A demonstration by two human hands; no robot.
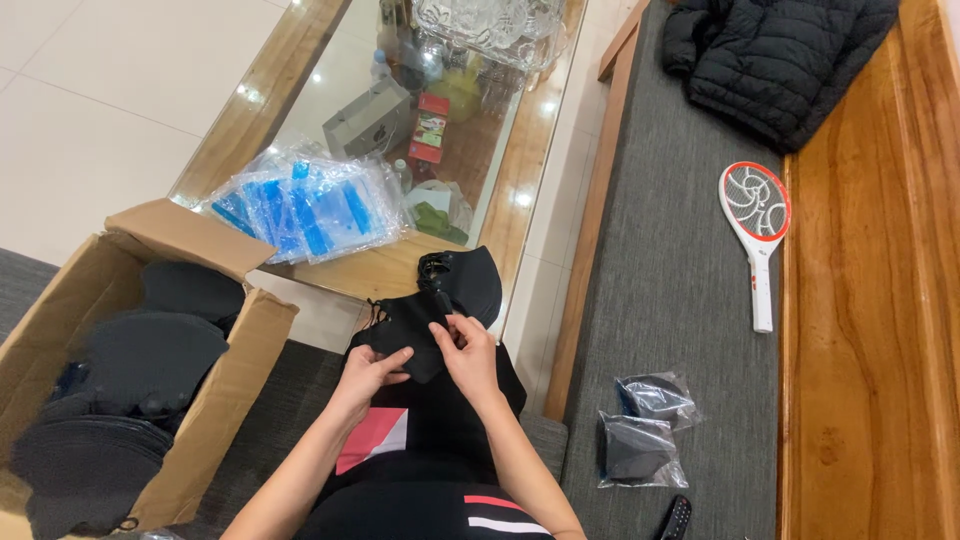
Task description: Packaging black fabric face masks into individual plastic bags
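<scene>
Both forearms come up from the bottom of the head view, over a lap in black cloth with a red and white patch. Left hand (372, 368) has its grip closed on the lower left edge of a soft black fabric face mask (415, 325), fingers curled under the cloth. Right hand (466, 352) pinches the same mask near its middle, thumb and forefinger tight on what looks like a thin black cord or ear loop. So the mask hangs in the air between the two hands, above the knees and just before the edge of the wood-framed glass tabletop (525, 150). A second black moulded mask (470, 280) lies on that edge, touching the held one from behind.

Judging by this, the cord could tangle or pull out if the pinch tugs sideways, and the loose mask behind might be dragged off the edge. The held piece looks limp, matt, lightly creased; its full outline is hard to tell against the dark clothing.

At left an open brown cardboard box (215, 400) holds stacked black masks. Clear plastic sleeves with blue print (305, 205) lie on the glass. On the grey bench cushion (680, 250) at right rest two bagged masks (640, 430), a red and white racket-shaped swatter (757, 225) and a black padded jacket (780, 55).
</scene>
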